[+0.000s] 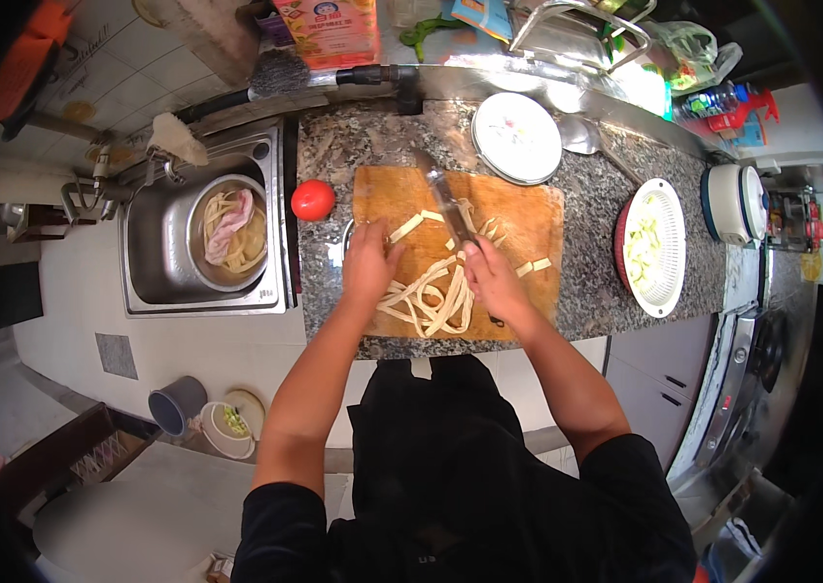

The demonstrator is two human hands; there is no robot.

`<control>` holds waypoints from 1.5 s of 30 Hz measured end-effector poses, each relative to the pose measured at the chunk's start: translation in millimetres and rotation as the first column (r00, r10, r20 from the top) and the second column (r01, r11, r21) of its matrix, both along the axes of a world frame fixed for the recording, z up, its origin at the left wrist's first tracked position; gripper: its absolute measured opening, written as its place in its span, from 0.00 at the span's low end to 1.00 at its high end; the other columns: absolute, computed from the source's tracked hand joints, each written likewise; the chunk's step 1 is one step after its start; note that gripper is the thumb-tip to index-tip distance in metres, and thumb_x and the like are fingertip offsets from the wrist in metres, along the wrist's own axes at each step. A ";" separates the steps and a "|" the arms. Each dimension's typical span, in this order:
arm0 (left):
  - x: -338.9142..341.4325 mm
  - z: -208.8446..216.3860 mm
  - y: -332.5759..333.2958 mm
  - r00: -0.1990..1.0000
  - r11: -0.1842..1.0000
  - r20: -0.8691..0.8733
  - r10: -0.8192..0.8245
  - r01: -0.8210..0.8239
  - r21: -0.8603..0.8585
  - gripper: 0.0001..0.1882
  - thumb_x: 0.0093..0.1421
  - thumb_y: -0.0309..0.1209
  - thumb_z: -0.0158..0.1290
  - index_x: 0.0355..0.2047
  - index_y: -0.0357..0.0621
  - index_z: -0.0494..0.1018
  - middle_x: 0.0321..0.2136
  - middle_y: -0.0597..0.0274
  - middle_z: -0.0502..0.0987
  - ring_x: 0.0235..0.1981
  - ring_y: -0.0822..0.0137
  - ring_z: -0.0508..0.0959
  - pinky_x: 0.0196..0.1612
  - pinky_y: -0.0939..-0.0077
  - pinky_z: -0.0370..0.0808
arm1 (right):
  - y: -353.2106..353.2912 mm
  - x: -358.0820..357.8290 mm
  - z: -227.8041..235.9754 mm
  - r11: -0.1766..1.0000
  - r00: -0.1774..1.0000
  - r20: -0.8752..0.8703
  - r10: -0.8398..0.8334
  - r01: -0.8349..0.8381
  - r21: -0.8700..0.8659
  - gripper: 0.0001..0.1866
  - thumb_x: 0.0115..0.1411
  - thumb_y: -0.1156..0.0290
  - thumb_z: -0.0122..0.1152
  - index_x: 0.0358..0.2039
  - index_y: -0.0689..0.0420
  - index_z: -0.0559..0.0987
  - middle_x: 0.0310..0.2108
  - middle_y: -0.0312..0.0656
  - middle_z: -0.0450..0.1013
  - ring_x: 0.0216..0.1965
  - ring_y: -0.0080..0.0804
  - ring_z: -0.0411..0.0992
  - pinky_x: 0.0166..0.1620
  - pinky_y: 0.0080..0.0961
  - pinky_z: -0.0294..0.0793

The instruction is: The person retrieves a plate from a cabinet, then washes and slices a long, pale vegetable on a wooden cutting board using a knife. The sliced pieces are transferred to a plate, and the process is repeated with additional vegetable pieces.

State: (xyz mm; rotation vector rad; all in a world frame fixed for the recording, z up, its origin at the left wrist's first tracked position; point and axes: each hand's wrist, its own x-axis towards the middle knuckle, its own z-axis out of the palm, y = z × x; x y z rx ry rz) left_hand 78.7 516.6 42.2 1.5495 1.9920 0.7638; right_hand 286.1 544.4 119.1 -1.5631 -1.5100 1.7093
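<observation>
My right hand (492, 280) is wrapped round the handle of a kitchen knife (446, 201), its blade pointing away from me over the wooden cutting board (542, 219). My left hand (369, 264) rests at the board's left edge, fingers bent, with the end of a pale strip (407, 227) between fingers and thumb. Long, limp pale strips (440, 303), like soaked tofu-skin sticks, lie tangled on the near part of the board between my hands. Short cut pieces (533, 266) are scattered beside the knife and to its right.
A tomato (313, 200) sits left of the board. Beyond it, the steel sink (163, 276) holds a bowl (254, 194) with more strips and a pinkish piece. A white plate (518, 138) and a ladle (581, 136) lie behind; a colander (666, 248) with pale green slices stands right.
</observation>
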 end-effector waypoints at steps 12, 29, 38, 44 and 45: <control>65.5 7.6 -34.6 0.902 0.955 -0.314 -0.295 0.265 -0.137 0.16 0.50 0.39 0.59 0.34 0.41 0.77 0.32 0.55 0.78 0.39 0.55 0.77 0.45 0.58 0.70 | -83.1 108.6 19.4 0.994 0.993 0.068 -0.091 0.095 -0.048 0.22 0.71 0.59 0.41 0.56 0.62 0.65 0.18 0.31 0.62 0.17 0.18 0.60 0.21 0.19 0.62; 17.1 50.6 -48.6 0.973 0.955 -0.210 -0.095 0.030 -0.294 0.11 0.58 0.36 0.54 0.37 0.44 0.77 0.33 0.51 0.80 0.37 0.51 0.80 0.40 0.57 0.76 | -92.9 129.7 9.8 0.989 0.989 0.053 0.138 -0.135 -0.059 0.23 0.70 0.58 0.44 0.58 0.62 0.65 0.24 0.38 0.68 0.26 0.27 0.69 0.34 0.27 0.71; 123.9 5.8 -63.9 0.924 0.977 -0.371 -0.091 0.010 -0.215 0.18 0.58 0.42 0.55 0.38 0.39 0.74 0.32 0.51 0.78 0.36 0.52 0.78 0.37 0.57 0.76 | -96.9 150.3 18.0 0.992 0.990 0.073 0.120 -0.118 -0.040 0.23 0.70 0.60 0.44 0.57 0.63 0.65 0.23 0.39 0.68 0.24 0.28 0.68 0.32 0.27 0.70; 137.2 14.1 -81.5 0.832 0.969 -0.510 -0.218 0.122 -0.215 0.23 0.54 0.41 0.56 0.47 0.40 0.71 0.37 0.55 0.74 0.41 0.55 0.74 0.45 0.55 0.70 | -110.2 159.9 4.2 0.996 0.991 0.101 0.090 -0.087 -0.034 0.24 0.69 0.59 0.45 0.57 0.64 0.65 0.24 0.42 0.70 0.25 0.31 0.70 0.32 0.30 0.70; 132.1 7.9 -82.6 0.825 0.976 -0.528 -0.203 0.127 -0.176 0.24 0.53 0.40 0.57 0.47 0.41 0.72 0.36 0.55 0.74 0.40 0.54 0.75 0.43 0.54 0.70 | -111.3 160.4 1.5 0.995 0.990 0.108 0.096 -0.093 -0.028 0.24 0.69 0.59 0.45 0.57 0.64 0.65 0.24 0.43 0.70 0.25 0.31 0.70 0.32 0.31 0.71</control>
